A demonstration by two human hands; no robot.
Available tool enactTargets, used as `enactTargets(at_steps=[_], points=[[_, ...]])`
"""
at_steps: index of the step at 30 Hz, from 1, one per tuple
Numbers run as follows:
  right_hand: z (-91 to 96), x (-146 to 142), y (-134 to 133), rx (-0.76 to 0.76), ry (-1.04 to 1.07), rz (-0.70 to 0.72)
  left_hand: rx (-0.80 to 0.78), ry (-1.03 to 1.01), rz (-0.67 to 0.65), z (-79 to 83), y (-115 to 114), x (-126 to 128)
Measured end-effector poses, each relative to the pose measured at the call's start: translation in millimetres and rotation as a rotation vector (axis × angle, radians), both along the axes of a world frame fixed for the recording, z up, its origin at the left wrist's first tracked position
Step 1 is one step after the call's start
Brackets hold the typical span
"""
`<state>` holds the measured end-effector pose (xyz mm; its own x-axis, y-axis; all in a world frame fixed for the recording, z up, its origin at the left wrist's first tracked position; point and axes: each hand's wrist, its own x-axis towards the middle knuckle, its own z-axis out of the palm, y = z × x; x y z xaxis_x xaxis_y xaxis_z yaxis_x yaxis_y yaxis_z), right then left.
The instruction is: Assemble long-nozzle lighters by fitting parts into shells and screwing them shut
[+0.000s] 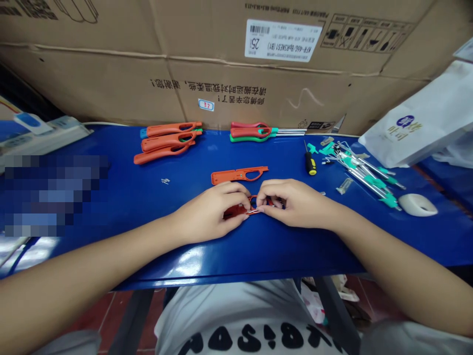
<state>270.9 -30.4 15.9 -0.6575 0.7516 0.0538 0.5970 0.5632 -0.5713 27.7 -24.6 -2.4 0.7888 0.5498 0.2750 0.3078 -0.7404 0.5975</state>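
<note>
My left hand (214, 209) and my right hand (293, 203) meet low over the blue table, both closed at the fingertips. Between them lies an orange-red lighter casing half (232, 212), largely covered by the fingers. The left hand grips its handle end, while a thin white wire (254, 211) crosses the casing between the two hands. Finger and thumb of my right hand pinch at that wire near the trigger opening. Just beyond the hands rests another orange casing half (231, 176), its hollow inner side up.
Orange lighter casings (162, 143) and red-green lighter shells with metal tubes (254, 132) lie along the cardboard box (207, 74). On the right are a screwdriver (310, 162), metal tubes with green parts (369, 180), a white mouse-shaped object (417, 204) and a white bag (421, 118). Small pins (165, 181) lie left.
</note>
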Motion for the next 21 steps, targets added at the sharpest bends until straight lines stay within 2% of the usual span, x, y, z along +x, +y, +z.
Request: enactTargets(at_steps=[17,21], points=[[-1.1,-3.8,-0.8,-0.009,0.045,-0.027,-0.114,-0.088,0.094,-2.9,1.2,6.2],[-2.9,-2.0,-0.4,-0.031,0.095,0.012,-0.129,-0.121,0.127,-1.8,-0.3,7.2]])
